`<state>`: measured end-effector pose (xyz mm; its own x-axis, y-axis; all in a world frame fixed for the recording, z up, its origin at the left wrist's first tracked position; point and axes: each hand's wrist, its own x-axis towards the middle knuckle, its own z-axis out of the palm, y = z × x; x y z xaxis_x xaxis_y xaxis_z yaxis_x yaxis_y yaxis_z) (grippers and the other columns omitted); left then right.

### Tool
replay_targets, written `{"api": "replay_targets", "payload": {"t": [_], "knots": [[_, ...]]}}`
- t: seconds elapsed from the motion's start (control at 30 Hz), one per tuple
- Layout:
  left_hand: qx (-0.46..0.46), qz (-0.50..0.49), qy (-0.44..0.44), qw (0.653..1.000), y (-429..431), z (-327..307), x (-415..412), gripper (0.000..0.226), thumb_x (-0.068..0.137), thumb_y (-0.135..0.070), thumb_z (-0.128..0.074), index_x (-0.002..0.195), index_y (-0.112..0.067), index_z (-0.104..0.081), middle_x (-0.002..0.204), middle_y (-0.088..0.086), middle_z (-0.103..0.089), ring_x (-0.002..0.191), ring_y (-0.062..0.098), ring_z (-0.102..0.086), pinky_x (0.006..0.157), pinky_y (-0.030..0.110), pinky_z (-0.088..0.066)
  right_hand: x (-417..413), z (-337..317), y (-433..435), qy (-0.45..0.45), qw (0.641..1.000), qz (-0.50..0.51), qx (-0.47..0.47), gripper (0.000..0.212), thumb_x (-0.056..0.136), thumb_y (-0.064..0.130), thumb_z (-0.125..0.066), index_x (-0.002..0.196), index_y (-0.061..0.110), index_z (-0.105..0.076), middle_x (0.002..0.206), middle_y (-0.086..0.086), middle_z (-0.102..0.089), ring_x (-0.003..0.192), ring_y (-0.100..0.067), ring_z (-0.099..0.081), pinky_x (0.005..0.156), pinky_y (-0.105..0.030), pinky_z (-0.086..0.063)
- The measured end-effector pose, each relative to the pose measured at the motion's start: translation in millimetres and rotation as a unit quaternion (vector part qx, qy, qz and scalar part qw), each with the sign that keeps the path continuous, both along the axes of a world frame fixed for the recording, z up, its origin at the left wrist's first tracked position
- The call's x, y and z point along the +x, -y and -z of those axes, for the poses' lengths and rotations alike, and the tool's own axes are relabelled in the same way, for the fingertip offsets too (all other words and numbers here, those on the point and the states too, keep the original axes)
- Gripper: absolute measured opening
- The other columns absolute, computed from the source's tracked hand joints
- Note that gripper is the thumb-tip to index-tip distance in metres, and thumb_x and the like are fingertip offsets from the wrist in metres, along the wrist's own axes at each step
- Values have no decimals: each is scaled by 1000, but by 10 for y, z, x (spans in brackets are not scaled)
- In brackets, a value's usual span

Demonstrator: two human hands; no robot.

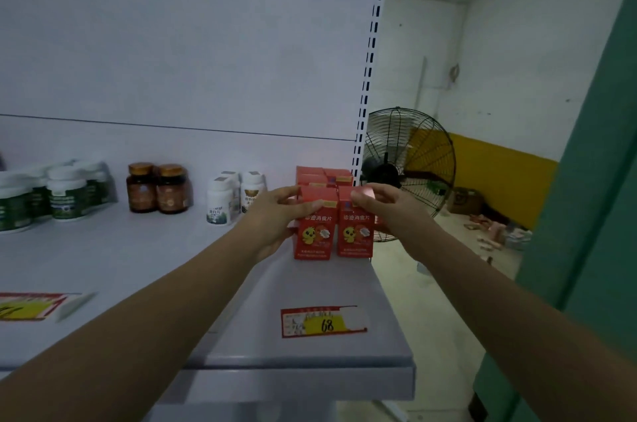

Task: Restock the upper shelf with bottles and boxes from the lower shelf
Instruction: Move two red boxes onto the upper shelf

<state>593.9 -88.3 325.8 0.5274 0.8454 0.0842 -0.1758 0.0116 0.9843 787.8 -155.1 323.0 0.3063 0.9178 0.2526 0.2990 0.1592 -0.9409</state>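
The placing step was in hand: the left hand (275, 214) had its grip curled round one red box (313, 235), and the right hand (386, 207) pinched the top of a second red box (355, 235). The two touched side by side on the upper shelf (310, 363), behind the price tag (324, 321) and just in front of the stacked red boxes (324, 176). Both seemed to stand flat, so the next move likely called for squaring them against that stack, letting go, and reaching down for more stock.

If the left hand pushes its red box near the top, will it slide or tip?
It may tip: the red box is tall on a narrow base, and the left hand grips it high. Seemingly cardboard, so probably light.
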Motion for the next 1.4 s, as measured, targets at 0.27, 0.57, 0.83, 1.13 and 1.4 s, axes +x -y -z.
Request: {"api": "replay_targets", "payload": {"t": [0.27,0.57,0.83,1.13,1.4], "knots": [[100,-72,-226,966,-127,94,73,109,62,-6,-84,148,-17,-19,146,8,-37,128,30,-43,101,49,-44,217,12,-219,67,995,-29,-65,59,67,17,-82,118,25,-53,106,4,-63,93,-14,-67,81,-34,-57],[148,-30,-236,960,-164,111,86,63,70,-3,-77,125,-16,-48,122,5,-62,102,19,-59,94,40,-49,72,40,-426,139,988,43,-49,65,65,21,-84,119,21,-47,102,7,-60,99,-17,-62,86,-39,-54],[199,-36,-273,941,-192,114,103,60,74,-11,-76,127,-17,-49,127,5,-60,113,24,-58,98,46,-48,17,51,-580,166,983,70,-33,62,68,20,-82,120,17,-48,102,4,-58,87,-11,-58,65,-20,-47],[206,-34,-286,935,-250,133,98,59,73,-15,-77,126,-19,-51,125,2,-61,112,22,-59,97,45,-49,64,37,-670,163,982,79,-57,65,67,20,-82,121,16,-46,95,7,-56,94,-18,-60,85,-39,-55],[213,-32,-308,927,-279,141,99,54,76,-16,-75,126,-17,-52,126,3,-61,113,23,-58,98,43,-48,78,64,-706,152,982,97,-56,68,66,23,-83,121,15,-45,95,10,-55,95,-16,-57,78,-34,-52]]}}
